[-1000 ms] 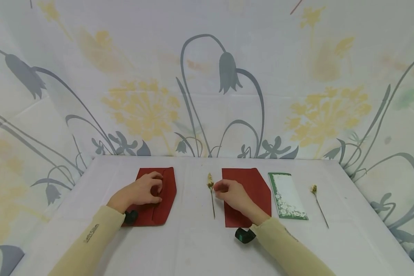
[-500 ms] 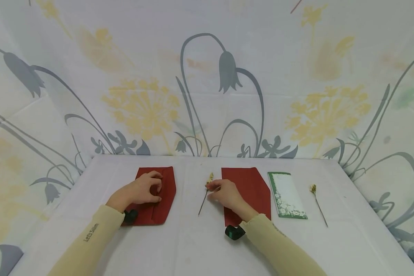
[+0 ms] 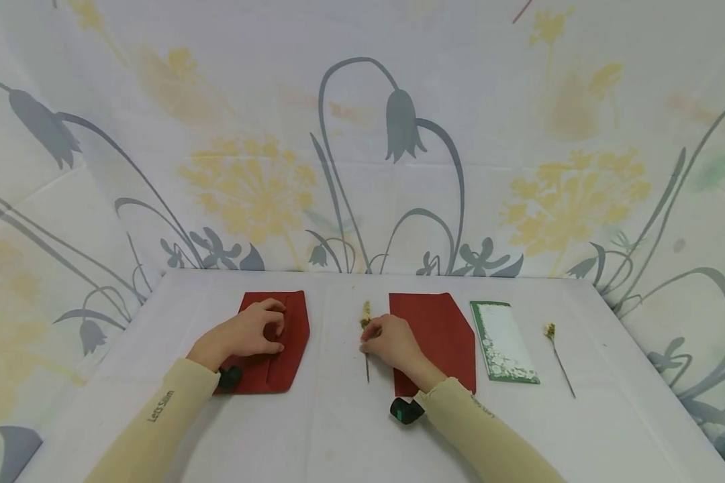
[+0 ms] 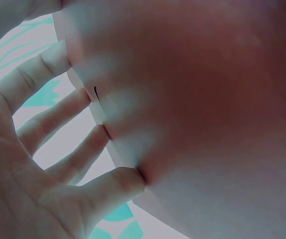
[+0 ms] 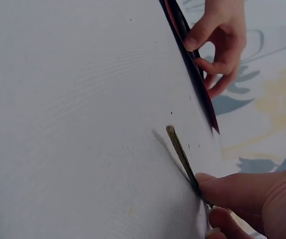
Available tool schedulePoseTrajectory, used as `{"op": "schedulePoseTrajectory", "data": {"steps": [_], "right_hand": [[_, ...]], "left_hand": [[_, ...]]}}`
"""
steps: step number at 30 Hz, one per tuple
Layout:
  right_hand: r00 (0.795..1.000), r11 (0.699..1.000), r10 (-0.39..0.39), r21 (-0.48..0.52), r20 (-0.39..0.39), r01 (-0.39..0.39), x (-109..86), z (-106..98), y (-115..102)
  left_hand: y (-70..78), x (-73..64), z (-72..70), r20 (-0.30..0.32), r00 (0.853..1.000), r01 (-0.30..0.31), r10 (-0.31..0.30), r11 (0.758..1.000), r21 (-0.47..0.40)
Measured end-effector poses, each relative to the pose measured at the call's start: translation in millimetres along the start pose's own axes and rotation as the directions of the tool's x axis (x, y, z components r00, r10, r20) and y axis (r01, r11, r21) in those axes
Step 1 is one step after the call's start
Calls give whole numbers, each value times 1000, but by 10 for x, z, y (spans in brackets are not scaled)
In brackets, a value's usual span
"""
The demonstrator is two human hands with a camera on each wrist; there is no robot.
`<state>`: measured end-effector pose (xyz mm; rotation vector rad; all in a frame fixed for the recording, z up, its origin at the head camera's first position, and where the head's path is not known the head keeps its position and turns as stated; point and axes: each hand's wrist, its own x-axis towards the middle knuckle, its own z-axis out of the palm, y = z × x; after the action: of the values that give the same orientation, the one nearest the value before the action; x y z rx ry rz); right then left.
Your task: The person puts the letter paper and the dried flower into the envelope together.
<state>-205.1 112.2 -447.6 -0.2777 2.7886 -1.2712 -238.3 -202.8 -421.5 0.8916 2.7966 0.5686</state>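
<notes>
My left hand (image 3: 244, 333) rests with bent fingertips on the left red envelope (image 3: 293, 349). In the left wrist view, the spread fingers (image 4: 48, 142) meet the envelope's surface. Between the thumb and fingers of my right hand (image 3: 394, 343) is the stem of a dried yellow flower (image 3: 365, 310), its blossom pointing to the back. The right wrist view shows the lower stem (image 5: 179, 149) sticking out past the thumb, close over the tabletop, with its shadow alongside. Just right of this flower, partly under my right forearm, lies a second red envelope (image 3: 438, 322).
A white card with a green floral border (image 3: 509, 339) lies right of the second envelope. Farther right is another dried flower (image 3: 557, 359). White cloth covers the table (image 3: 338, 429), and a flower-printed curtain (image 3: 362, 201) stands behind it.
My right hand has moved slightly left and taken the flower by its stem. The stem swung aside, then came back nearly straight. My left hand stays in place on the envelope.
</notes>
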Motion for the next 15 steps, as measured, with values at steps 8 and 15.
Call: {"op": "schedulePoseTrajectory", "data": {"steps": [8,15], "right_hand": [[998,998,-49,-28,-30,48,-10,23,-20],[1000,999,-15,-44,-24,14,-30,38,-74]], "left_hand": [[18,-6,-36,-7,1000,-25,25,1000,8],[36,-7,-38,5,1000,-19,19,1000,12]]}}
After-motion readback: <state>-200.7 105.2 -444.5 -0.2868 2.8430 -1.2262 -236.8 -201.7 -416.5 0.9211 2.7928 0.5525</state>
